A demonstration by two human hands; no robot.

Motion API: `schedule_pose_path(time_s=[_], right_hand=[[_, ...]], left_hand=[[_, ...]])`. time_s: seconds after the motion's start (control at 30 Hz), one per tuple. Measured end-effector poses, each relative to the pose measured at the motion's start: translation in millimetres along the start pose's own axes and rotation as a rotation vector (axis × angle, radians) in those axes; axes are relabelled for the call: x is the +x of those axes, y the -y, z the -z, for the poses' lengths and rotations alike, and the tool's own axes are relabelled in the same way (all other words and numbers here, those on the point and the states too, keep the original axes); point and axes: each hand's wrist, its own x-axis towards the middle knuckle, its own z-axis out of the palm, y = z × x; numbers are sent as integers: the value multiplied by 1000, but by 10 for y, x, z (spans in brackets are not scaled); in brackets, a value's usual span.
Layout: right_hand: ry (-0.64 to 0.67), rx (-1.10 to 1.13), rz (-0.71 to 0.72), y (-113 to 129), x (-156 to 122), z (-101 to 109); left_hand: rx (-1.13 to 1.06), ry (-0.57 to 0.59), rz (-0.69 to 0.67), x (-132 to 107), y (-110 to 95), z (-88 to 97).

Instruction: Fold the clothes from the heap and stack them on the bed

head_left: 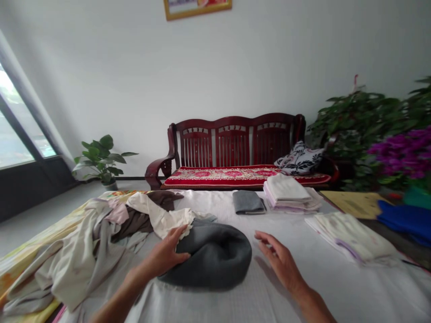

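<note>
A bundled dark grey cloth, puffed up in soft folds, lies on the white sheet in front of me. My left hand rests against its left side, thumb and fingers apart, with the fingertips beside a cream cloth with a ruffled edge. To the right of the bundle hovers my right hand, its fingers parted and holding nothing. A gap separates it from the grey cloth. Left of my left hand spreads a loose heap of crumpled garments in beige, pink and dark brown.
Beyond the bundle lies a folded grey cloth, beside a stack of folded white cloths. More folded white cloth sits at right, near a blue cloth. A wooden bench stands behind, flanked by plants.
</note>
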Motion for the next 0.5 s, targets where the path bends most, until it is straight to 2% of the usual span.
schedule_pose_path(time_s=[0.07,0.13,0.2,0.27,0.33,0.4,0.47,0.5], right_hand=[[54,138,3,130,-26,-163],[77,244,22,222,-30,-317],[74,333,4,284,-19,-422],[31,468,-84,321,7,-445],[-62,649,-185,322,49,-374],[-195,803,-244,262,106,-228],[-334,859,-310,136,163,-41],[-403,833,-353,55,184,55]], left_hand=[[-41,-39,-25,-36,-99,-137],[-120,-19,-75,-79,-255,-212],[-233,49,-117,-97,-388,-221],[-350,46,-104,-52,-422,-192],[-434,-73,-30,70,-328,-164],[-402,-199,21,229,-139,-168],[-229,-225,18,357,64,-216],[-118,-188,5,394,147,-257]])
